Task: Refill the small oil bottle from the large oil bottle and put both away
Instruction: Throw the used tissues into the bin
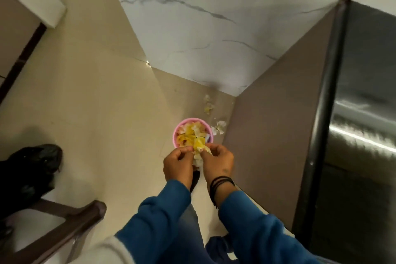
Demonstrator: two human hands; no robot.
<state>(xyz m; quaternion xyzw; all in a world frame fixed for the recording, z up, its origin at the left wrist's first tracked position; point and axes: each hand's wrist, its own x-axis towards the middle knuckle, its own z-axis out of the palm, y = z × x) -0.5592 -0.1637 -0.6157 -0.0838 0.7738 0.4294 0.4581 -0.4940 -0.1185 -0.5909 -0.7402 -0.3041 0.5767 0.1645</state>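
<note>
While looking straight down at a beige tiled floor (pixel 102 96), seen at centre: a small pink bin (pixel 177 133) standing near the corner where a white marble-veined wall (pixel 203 28) meets a brown panel (pixel 274 135). Heaped to the rim with yellow and whitish crumpled wrappers (pixel 190 133). Held just above the bin's near edge, between both hands: a crumpled yellow-and-clear plastic scrap (pixel 200 148). Left hand (pixel 177 167) curled, thumb and forefinger pinching the scrap's left side. Right hand (pixel 217 162) likewise curled, fingertips clamped on the scrap's right side, knuckles almost touching the left hand's. Black cords (pixel 220 184) wrapped round the right wrist; blue sleeves (pixel 162 216) on both forearms. Scattered on the floor beyond the bin, towards the corner: several pale scraps of litter (pixel 218 127), some just beside the bin's far right rim, others (pixel 207 104) nearer the wall. To the right of the brown panel, a stainless-steel refrigerator (pixel 364 113) with a dark edge. At the left edge, a black plastic bag (pixel 32 169) resting on the floor, with a dark brown frame (pixel 70 227) below it, possibly furniture, though hard to tell. Neither oil bottle visible anywhere; whether the plastic scrap comes from one cannot be told.
</note>
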